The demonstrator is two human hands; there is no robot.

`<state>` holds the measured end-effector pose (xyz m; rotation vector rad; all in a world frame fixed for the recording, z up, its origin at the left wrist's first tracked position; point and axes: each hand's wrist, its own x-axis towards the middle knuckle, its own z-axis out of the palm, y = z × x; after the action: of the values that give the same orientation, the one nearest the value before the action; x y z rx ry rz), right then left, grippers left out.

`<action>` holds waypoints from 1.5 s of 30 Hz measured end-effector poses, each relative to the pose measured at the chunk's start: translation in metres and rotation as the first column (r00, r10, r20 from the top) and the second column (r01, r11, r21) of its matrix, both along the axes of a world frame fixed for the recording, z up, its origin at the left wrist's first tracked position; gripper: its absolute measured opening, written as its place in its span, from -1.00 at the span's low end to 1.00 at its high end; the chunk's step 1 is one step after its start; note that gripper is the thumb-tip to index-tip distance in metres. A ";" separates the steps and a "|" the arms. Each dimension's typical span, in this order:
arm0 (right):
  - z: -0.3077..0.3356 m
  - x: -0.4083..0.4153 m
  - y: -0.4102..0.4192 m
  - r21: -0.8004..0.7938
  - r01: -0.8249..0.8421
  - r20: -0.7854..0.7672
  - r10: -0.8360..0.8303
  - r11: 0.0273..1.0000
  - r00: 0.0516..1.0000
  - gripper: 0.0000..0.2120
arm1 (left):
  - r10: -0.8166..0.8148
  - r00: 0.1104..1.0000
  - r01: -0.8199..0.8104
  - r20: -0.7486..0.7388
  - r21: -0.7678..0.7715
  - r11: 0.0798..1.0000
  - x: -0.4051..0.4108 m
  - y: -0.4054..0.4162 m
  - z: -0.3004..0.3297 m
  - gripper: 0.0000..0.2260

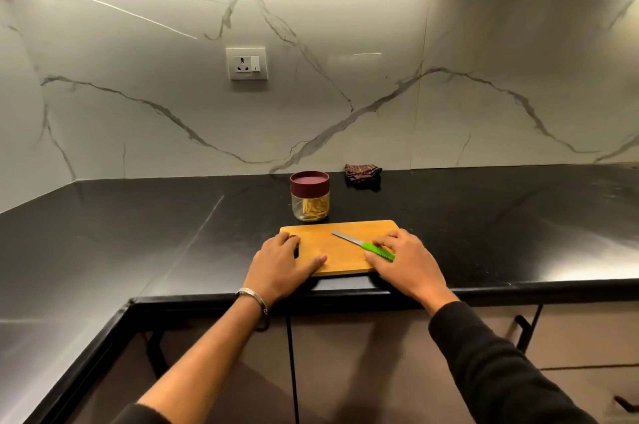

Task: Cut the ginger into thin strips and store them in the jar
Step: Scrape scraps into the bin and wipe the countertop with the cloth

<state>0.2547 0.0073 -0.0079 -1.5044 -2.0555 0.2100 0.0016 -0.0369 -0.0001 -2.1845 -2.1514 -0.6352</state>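
both hands lie flat on the cutting board [340,243]: left hand [281,262] empty, right hand [403,262] loosely over the knife [366,245]; lidded jar [309,196] behind.

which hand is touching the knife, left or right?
The right hand: its fingers lie over the green handle of the knife on the cutting board. The left hand rests flat on the board's left end, apart from the knife.

A home kitchen: a black stone counter [138,233] under the fingers, marble-look wall [345,77] with a socket [246,63] beyond them, cupboard doors [363,354] below.
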 end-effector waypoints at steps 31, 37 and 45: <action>0.004 0.001 -0.002 -0.227 -0.001 0.019 0.006 0.974 1.000 -0.43 | 0.037 0.999 -0.023 0.027 -0.385 0.922 0.002 -0.001 0.032 0.03; 0.023 -0.003 -0.006 -0.314 -0.005 0.123 0.045 0.949 0.991 -0.45 | -0.016 0.998 -0.018 -0.065 -0.488 0.873 -0.004 0.005 0.049 -0.18; 0.032 -0.003 -0.002 -0.330 0.000 0.206 0.072 0.944 0.976 -0.46 | -0.073 0.989 -0.002 -0.127 -0.507 0.862 -0.009 0.020 0.057 -0.18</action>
<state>0.2514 0.0051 0.0241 -1.7534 -2.3088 0.4408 -0.0069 -0.0167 0.0571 -2.4060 -2.4105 0.1183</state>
